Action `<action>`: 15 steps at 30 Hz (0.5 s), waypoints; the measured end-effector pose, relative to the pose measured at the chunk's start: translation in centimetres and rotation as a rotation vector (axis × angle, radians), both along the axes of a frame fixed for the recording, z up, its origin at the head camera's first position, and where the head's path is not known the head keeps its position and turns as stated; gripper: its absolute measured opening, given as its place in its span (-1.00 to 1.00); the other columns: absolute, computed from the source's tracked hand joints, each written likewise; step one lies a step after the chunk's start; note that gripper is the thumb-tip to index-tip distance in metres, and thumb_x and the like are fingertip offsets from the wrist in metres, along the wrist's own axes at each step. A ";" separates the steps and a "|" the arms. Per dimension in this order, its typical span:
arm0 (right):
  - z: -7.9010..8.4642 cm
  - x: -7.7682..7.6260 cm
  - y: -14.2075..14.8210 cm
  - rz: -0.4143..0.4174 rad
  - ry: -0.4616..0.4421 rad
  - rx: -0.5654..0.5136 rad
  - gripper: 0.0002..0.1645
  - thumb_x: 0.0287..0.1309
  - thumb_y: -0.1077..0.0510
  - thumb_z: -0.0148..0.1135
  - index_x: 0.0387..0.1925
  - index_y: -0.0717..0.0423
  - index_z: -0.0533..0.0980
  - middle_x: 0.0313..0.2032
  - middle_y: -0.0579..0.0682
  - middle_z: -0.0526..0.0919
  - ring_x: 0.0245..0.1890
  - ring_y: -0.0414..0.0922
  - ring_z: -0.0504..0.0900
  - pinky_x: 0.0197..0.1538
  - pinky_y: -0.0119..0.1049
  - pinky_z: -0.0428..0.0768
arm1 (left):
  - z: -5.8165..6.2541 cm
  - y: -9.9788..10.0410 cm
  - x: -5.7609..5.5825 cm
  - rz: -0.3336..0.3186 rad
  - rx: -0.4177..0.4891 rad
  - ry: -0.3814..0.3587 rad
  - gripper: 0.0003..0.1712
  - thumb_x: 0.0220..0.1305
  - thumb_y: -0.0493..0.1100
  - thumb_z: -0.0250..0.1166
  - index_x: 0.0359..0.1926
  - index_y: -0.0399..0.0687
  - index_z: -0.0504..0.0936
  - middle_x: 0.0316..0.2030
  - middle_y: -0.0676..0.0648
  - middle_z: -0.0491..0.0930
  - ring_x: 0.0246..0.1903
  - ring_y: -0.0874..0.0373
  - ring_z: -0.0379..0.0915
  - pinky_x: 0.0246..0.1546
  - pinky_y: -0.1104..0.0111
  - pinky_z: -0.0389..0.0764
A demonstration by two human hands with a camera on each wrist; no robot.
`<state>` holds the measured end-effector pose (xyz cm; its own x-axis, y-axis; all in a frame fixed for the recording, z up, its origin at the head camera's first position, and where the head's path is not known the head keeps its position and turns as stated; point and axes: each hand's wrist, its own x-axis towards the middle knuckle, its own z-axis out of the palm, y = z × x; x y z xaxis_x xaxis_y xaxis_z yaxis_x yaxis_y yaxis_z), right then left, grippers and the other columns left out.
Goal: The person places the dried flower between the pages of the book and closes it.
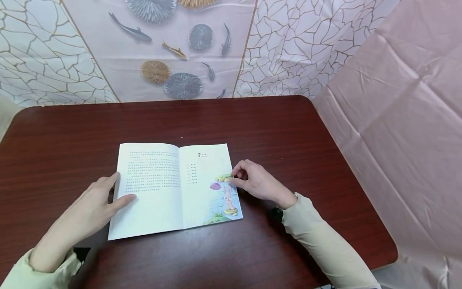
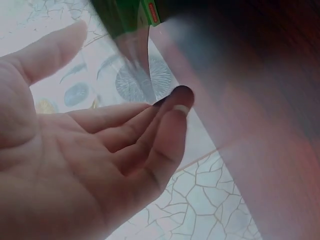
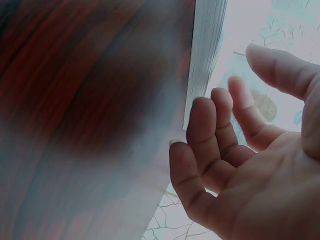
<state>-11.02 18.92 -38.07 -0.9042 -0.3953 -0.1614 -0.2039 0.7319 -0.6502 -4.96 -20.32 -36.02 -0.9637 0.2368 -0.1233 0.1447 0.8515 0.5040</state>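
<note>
An open book [image 1: 151, 208] lies on the table, printed text on its left page and a short list with a rabbit drawing on its right page. My left hand [image 1: 92, 204] is at the book's left edge, thumb over the page margin and fingers along the side. In the left wrist view, the fingers of that hand [image 2: 115, 145] bend loosely near the book's green cover [image 2: 125, 20]. At the right page's outer edge is my right hand [image 1: 258, 180], thumb and forefinger apart. The right wrist view shows its fingers [image 3: 202, 125] loosely bent beside the page block [image 3: 205, 45].
The dark red-brown wooden table [image 1: 216, 261] has rounded corners. Behind it hangs a patterned cloth [image 1: 173, 48] with fish and round motifs, and a plain pinkish cloth [image 1: 404, 120] hangs along the right side.
</note>
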 end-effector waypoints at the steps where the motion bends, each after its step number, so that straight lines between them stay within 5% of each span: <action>1: 0.0 0.0 0.1 -0.005 -0.005 0.006 -0.74 0.19 0.02 0.35 -0.18 0.05 0.52 -0.31 -0.06 0.50 -0.29 -0.14 0.45 -0.21 -0.27 0.48 | 0.0 0.0 0.0 0.002 -0.001 -0.003 -0.42 0.31 0.20 0.23 -0.11 -0.28 0.38 -0.37 -0.21 0.41 -0.31 -0.10 0.31 -0.40 0.16 0.36; 6: -0.1 0.1 0.3 -0.019 -0.028 0.025 -0.60 0.19 0.01 0.34 -0.04 0.09 0.44 -0.31 -0.04 0.49 -0.34 -0.13 0.46 -0.25 -0.26 0.47 | -0.1 -0.2 0.1 0.038 0.039 -0.016 -0.20 0.31 0.03 0.29 0.31 -0.45 0.23 -0.07 -0.37 0.47 -0.20 -0.14 0.51 -0.31 0.11 0.49; 15: -0.1 0.2 0.6 -0.032 -0.025 0.015 -0.34 0.20 0.01 0.33 0.21 0.14 0.27 -0.28 -0.03 0.51 -0.37 -0.13 0.48 -0.26 -0.25 0.47 | 0.0 -0.7 -0.3 0.125 0.114 0.014 -0.29 0.33 -0.09 0.26 0.28 -0.54 0.27 -0.23 -0.19 0.58 -0.30 0.01 0.53 -0.42 0.35 0.44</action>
<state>-10.78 19.48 -38.21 -0.9121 -0.3632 -0.1902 -0.1635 0.7477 -0.6436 -5.22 -21.01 -36.01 -0.9880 0.1265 -0.0883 0.0491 0.8005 0.5974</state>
